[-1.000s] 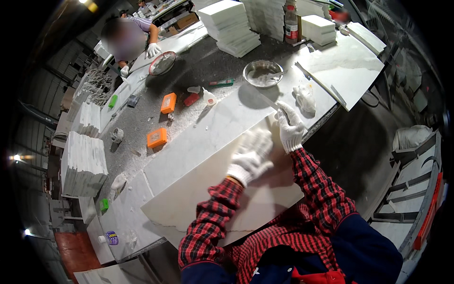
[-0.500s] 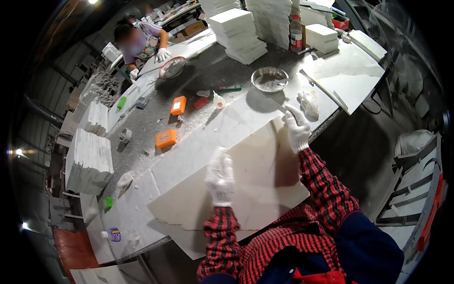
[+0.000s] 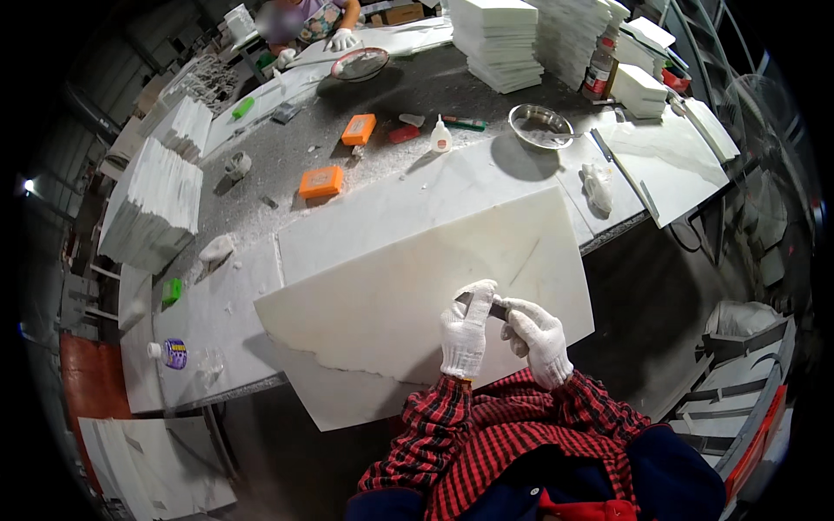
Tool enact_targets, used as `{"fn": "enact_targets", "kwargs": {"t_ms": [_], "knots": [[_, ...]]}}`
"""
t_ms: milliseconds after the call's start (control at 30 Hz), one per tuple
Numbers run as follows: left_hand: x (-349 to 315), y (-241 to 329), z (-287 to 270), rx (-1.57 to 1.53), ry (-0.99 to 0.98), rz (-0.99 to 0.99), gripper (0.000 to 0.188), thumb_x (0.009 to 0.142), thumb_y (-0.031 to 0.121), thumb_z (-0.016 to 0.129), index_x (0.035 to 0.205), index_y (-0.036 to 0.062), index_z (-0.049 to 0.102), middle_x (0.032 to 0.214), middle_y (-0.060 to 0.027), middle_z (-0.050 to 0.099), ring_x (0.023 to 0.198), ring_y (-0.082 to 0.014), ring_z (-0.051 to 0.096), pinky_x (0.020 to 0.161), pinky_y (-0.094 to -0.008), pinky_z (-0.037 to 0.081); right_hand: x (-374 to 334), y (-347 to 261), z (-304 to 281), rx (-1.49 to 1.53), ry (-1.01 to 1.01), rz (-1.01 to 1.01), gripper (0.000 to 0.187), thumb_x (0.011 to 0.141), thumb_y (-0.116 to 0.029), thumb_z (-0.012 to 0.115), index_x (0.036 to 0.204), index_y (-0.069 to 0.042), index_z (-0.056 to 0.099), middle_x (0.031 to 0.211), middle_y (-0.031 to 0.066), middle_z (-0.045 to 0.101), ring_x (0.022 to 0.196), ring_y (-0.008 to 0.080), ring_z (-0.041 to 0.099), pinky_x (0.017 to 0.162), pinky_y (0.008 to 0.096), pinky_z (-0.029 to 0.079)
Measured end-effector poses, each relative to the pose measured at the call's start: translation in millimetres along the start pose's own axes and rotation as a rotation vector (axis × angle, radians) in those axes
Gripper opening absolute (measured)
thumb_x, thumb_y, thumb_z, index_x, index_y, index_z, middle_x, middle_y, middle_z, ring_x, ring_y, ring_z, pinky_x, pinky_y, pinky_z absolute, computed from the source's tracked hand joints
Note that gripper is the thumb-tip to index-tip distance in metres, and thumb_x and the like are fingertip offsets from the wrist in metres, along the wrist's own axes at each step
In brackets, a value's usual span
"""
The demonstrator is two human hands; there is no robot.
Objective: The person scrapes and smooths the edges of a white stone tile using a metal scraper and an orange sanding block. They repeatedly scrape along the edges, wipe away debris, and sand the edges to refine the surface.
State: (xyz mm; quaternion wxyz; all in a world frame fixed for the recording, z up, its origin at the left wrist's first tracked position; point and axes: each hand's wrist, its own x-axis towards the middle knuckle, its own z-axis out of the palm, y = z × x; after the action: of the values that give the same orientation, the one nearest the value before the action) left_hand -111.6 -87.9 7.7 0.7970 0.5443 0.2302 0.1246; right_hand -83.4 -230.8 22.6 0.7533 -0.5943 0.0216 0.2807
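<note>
My left hand [image 3: 467,334] and my right hand [image 3: 539,340], both in white knit gloves, meet above the near right part of a large pale marble slab [image 3: 365,304]. A small, flat, dark blade-like strip [image 3: 499,311] shows between them. The right fingers are pinched round one end, and the left fingers are closed at the other. Its exact kind cannot be made out. The slab lies at a slant across a white work surface, its near edge overhanging and a jagged break line running along the lower left.
A metal bowl [image 3: 540,128] stands beyond the slab, beside a crumpled plastic bag [image 3: 597,187]. Orange boxes [image 3: 321,181] and a small white squeeze bottle [image 3: 440,136] sit on the dark tabletop. Stacked white tiles [image 3: 497,43] rise behind. A person [image 3: 317,22] works at the far left.
My hands have come together, the right moving down and left from the slab's far right side. The slab sits differently in view as my head has shifted.
</note>
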Motion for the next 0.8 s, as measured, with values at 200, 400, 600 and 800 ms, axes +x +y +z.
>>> {"fn": "enact_targets", "kwargs": {"t_ms": [200, 400, 600, 800], "knots": [[-18.8, -7.9, -24.4, 0.472, 0.087, 0.204, 0.026, 0.104, 0.029, 0.066, 0.113, 0.0064, 0.075, 0.072, -0.0068, 0.074, 0.069, -0.0122, 0.070, 0.063, -0.0305, 0.057, -3.1, 6.7, 5.0, -0.239, -0.094, 0.051, 0.032, 0.103, -0.022, 0.063, 0.125, 0.000, 0.069, 0.082, 0.0043, 0.069, 0.062, 0.0078, 0.056, 0.056, 0.0230, 0.043], [-29.7, -32.4, -24.3, 0.370, -0.142, 0.144, 0.030, 0.107, 0.024, 0.052, 0.119, 0.0024, 0.069, 0.113, -0.0161, 0.073, 0.100, -0.0274, 0.071, 0.087, -0.0374, 0.056, -1.0, 35.0, -25.3, -0.363, -0.076, 0.051, 0.024, 0.101, -0.021, 0.065, 0.109, 0.002, 0.071, 0.082, 0.0053, 0.069, 0.068, 0.0097, 0.059, 0.061, 0.0246, 0.048], [-49.7, -35.4, -20.8, 0.459, -0.144, 0.103, 0.038, 0.109, 0.033, 0.054, 0.125, 0.0025, 0.068, 0.111, -0.0141, 0.074, 0.100, -0.0240, 0.071, 0.090, -0.0355, 0.055, 8.8, 63.4, -60.9, -0.357, -0.371, -0.105, 0.028, 0.100, -0.026, 0.067, 0.100, 0.002, 0.065, 0.080, 0.0024, 0.065, 0.073, 0.0114, 0.060, 0.064, 0.0269, 0.048], [-61.2, -35.3, -26.0, 0.528, -0.179, 0.087, 0.041, 0.107, 0.038, 0.056, 0.123, 0.0029, 0.069, 0.107, -0.0143, 0.074, 0.100, -0.0235, 0.071, 0.091, -0.0357, 0.054, -14.1, 52.6, -37.2, -0.437, -0.405, -0.100, 0.019, 0.101, -0.016, 0.060, 0.093, 0.000, 0.065, 0.079, 0.0021, 0.064, 0.068, 0.0098, 0.056, 0.063, 0.0264, 0.046]]}}
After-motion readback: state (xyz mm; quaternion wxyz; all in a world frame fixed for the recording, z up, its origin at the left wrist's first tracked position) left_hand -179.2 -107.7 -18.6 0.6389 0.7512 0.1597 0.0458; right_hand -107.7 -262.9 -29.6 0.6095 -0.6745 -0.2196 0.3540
